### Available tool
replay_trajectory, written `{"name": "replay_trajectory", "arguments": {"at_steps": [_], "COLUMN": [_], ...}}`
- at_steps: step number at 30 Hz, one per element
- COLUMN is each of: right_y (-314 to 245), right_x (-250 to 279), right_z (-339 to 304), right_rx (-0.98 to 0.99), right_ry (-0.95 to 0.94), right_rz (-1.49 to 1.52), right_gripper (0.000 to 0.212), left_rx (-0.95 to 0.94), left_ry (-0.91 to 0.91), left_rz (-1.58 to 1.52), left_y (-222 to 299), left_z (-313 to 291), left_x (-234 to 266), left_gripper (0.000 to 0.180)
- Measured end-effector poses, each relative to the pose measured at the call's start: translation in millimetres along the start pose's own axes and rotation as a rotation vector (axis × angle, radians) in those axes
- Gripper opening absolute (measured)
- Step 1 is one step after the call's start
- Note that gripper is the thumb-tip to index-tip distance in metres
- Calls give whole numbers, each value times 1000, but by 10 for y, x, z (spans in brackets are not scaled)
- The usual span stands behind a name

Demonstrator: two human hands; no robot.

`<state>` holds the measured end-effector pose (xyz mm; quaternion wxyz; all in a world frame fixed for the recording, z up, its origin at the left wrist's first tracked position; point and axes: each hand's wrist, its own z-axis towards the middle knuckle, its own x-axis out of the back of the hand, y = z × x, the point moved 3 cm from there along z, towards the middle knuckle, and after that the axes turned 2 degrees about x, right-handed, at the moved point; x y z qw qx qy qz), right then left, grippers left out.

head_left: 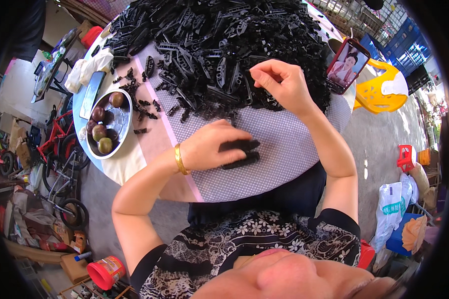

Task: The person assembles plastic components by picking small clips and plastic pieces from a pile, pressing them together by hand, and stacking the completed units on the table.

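Observation:
My left hand (215, 145), with a gold bracelet at the wrist, rests near the table's front edge. Its fingers curl over a dark, elongated black plastic piece (245, 145); another black piece (241, 162) lies on the cloth under the fingertips. Above the near right side of a big heap of black plastic parts (199, 55), my right hand (283, 85) is raised with thumb and fingers pinched together. Whatever is in that pinch, if anything, is hidden against the dark heap. Long slotted pieces and many small toothed bits make up the heap.
A metal bowl (128, 130) of round purplish fruit stands at the table's left, beside a phone (92, 94) and crumpled white tissue (96, 64). Loose small bits (143, 110) lie near it. Another phone (348, 67) stands upright at right, before a yellow chair (379, 99). Bicycles (62, 169) are at left.

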<state>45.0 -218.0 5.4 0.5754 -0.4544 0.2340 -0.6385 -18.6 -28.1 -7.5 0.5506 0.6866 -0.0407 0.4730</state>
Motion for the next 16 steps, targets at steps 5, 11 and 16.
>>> {"name": "replay_trajectory", "arguments": {"at_steps": [5,11,16], "right_y": [-123,-104,-67], "right_x": [-157,-489,-542], "right_z": [-77,-318,-386], "right_rx": [312,522,480], "right_ry": [-104,-468,-549], "right_rz": [-408,-596,-673], "right_gripper": [10,14,15], "left_rx": [-105,-93,-11], "left_ry": [449,627,535], "left_rz": [274,567,577], "left_y": [-28,-360,-371], "left_z": [22,132,155], "left_x": [177,264,234], "left_gripper": [23,37,35]}}
